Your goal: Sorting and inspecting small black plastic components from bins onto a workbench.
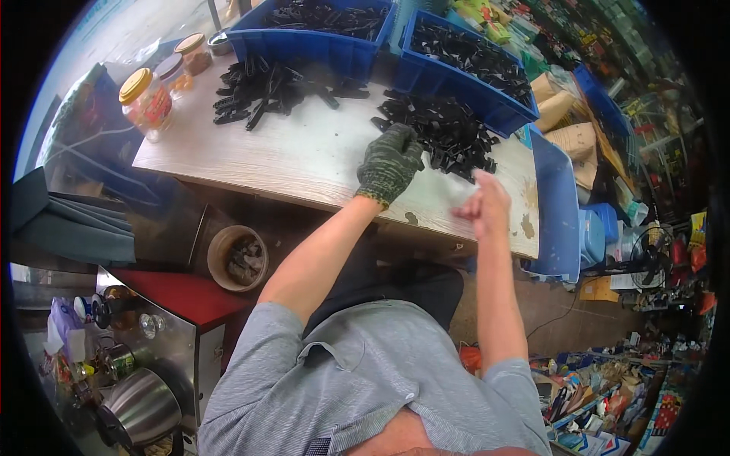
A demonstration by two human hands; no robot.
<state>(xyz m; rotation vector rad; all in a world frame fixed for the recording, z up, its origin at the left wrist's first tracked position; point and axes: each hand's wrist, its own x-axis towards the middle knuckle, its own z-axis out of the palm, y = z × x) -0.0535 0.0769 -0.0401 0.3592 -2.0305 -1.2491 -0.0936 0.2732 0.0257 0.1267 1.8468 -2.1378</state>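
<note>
My left hand, in a dark green knitted glove, is at the left edge of a heap of small black plastic parts. Its fingers are curled inward, and whatever they hold is hidden. Bare and blurred by motion, my right hand hovers over the table just below the heap's near right end. How its fingers are set is smeared. A second pile, of longer black parts, lies to the far left on the pale wood-grain tabletop.
Two blue bins full of black parts stand along the back. Lidded jars line the left end. A blue tub stands against the table's right side. Below left are a round bucket and a red-topped cabinet.
</note>
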